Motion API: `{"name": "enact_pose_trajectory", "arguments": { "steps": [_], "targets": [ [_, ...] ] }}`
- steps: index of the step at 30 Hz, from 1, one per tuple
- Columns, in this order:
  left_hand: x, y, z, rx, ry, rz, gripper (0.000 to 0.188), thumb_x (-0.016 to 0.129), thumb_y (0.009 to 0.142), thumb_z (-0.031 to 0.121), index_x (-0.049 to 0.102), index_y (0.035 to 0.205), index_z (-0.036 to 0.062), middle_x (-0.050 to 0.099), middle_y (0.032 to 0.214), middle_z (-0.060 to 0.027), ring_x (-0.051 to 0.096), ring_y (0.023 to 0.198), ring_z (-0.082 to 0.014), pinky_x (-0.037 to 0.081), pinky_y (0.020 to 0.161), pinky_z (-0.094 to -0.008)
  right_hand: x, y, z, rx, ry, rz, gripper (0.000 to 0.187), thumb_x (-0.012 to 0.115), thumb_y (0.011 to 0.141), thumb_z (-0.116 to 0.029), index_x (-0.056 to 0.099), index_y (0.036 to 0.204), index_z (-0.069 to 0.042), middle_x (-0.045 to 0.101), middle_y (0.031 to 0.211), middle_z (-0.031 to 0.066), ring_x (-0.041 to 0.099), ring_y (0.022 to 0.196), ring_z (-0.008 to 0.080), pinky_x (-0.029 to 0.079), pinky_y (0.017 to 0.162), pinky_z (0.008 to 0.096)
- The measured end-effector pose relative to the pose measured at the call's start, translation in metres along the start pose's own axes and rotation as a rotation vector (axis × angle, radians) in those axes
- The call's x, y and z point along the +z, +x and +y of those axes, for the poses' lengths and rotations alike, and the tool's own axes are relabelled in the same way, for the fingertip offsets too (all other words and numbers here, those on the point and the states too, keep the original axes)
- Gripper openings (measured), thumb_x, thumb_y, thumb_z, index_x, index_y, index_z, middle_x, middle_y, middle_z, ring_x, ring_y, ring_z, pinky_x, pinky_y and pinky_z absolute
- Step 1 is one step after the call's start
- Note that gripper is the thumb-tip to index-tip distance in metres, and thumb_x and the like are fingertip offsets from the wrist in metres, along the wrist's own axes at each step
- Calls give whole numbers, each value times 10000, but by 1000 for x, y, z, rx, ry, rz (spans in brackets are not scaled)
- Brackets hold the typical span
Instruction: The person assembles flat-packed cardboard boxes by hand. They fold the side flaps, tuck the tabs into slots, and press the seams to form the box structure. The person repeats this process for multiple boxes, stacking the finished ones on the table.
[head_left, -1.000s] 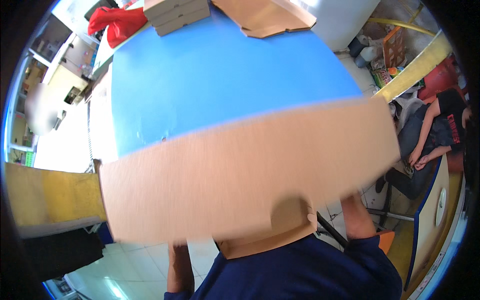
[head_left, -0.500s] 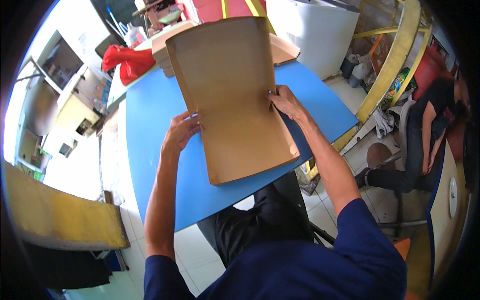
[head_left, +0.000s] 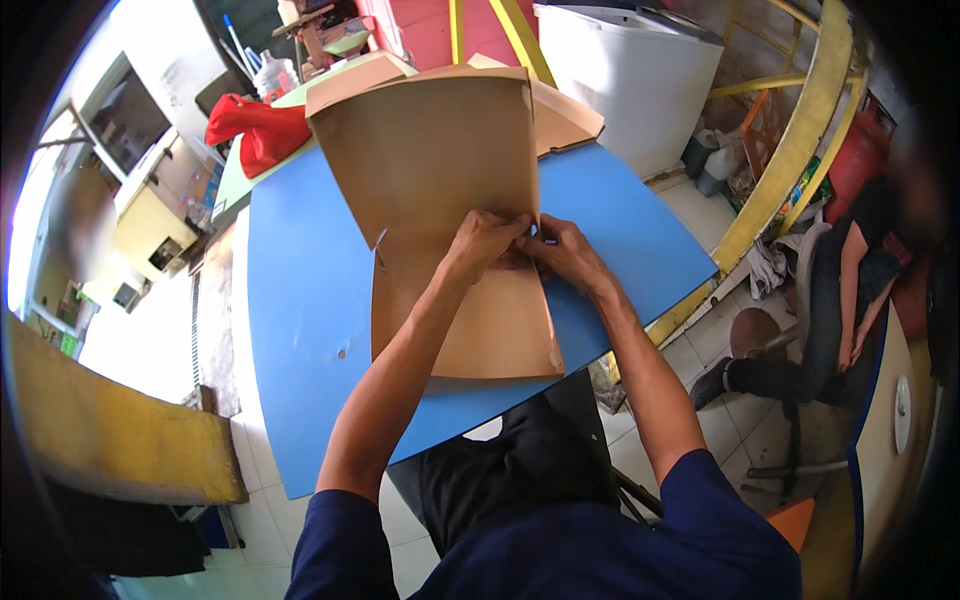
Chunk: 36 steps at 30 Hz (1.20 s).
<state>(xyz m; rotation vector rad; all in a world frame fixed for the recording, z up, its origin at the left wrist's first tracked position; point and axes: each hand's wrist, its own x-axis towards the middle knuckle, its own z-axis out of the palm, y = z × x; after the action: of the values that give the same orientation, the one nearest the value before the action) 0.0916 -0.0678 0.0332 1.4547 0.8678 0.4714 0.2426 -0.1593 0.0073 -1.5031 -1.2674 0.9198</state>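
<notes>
A flat brown cardboard box blank (head_left: pixel 440 170) lies on the blue table (head_left: pixel 300 300), its far half folded up toward me. My left hand (head_left: pixel 485 242) and my right hand (head_left: pixel 560 250) meet at the fold near the blank's right edge. Both pinch the cardboard there, fingertips touching each other. The near half of the cardboard (head_left: pixel 470 330) stays flat on the table in front of me.
More cardboard pieces (head_left: pixel 560 110) lie behind the blank. A red bag (head_left: pixel 255 125) sits at the table's far left corner. A white chest appliance (head_left: pixel 630 75) stands at the back right beside yellow railings (head_left: pixel 790 160). A person (head_left: pixel 850 280) sits on a chair to the right.
The cardboard was first held up close to my face, then laid on the table. My hands have moved from its two side edges inward to the fold, and the far half is raised.
</notes>
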Motion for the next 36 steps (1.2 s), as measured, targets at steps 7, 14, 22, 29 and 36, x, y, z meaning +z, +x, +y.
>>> {"name": "enact_pose_trajectory", "arguments": {
  "steps": [7, 14, 22, 29, 36],
  "targets": [
    [-8, 48, 22, 187, 255, -81, 187, 745, 864, 172, 739, 844, -14, 689, 727, -93, 629, 617, -126, 504, 512, -240, -8, 29, 1, -34, 193, -23, 565, 754, 853, -230, 557, 1338, -17, 667, 1082, 116, 644, 955, 192, 558, 710, 310],
    [-18, 60, 7, 101, 272, -12, 157, 757, 810, 124, 736, 806, -32, 674, 679, -77, 591, 520, -118, 461, 480, -235, -12, 25, 3, 99, 427, 136, 362, 668, 899, -129, 617, 1247, -44, 683, 986, 64, 629, 804, 106, 530, 639, 237],
    [-13, 57, 10, 127, 501, 106, 87, 664, 797, 32, 709, 799, -42, 628, 652, -73, 556, 517, -113, 417, 450, -268, -8, 43, 25, 84, 529, 252, 292, 719, 834, -37, 650, 1115, -3, 654, 846, 37, 578, 658, 77, 475, 534, 210],
    [-2, 54, 9, -34, 173, 46, 71, 648, 846, 43, 648, 776, 28, 578, 673, -27, 543, 577, -114, 445, 522, -262, -10, 42, 20, 128, 589, 236, 350, 699, 788, 13, 636, 1133, -3, 613, 788, 11, 551, 629, 76, 457, 511, 210],
    [-9, 48, 7, -124, 24, -37, 43, 629, 924, 75, 632, 946, 38, 619, 798, -32, 579, 663, -118, 496, 595, -276, -11, 49, 29, 120, 595, 196, 427, 687, 765, 21, 597, 1182, 6, 611, 744, 12, 554, 626, 82, 447, 511, 225]
  ]
}}
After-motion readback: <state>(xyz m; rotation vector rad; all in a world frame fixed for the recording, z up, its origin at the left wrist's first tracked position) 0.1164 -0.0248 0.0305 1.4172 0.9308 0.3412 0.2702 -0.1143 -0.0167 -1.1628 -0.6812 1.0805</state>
